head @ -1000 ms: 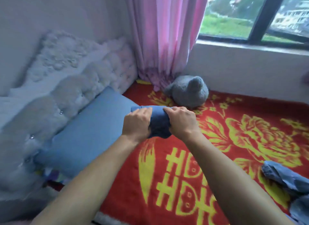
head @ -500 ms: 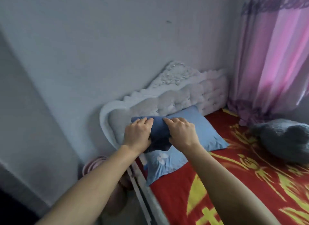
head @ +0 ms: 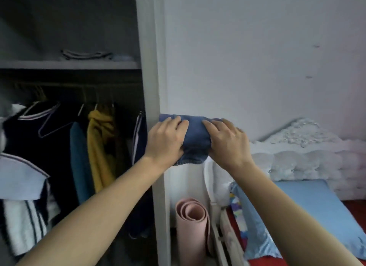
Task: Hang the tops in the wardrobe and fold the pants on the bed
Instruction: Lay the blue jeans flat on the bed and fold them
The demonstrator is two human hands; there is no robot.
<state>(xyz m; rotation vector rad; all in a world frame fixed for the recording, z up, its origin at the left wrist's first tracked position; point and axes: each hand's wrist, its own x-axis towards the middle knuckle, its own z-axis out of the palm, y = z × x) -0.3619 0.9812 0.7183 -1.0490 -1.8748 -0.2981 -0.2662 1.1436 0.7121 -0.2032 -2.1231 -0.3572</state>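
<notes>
Blue folded pants gripped by left hand, right hand.

Two hands up: left hand, right hand, both gripping one bundle of folded blue pants. One wardrobe, and on its rail I count four tops: navy top, teal top, mustard top, dark striped top. Striped white cloth at far left, too blurred to count. One bare hanger. One shelf, one folded pile. One rolled pink mat. One blue pillow.
</notes>
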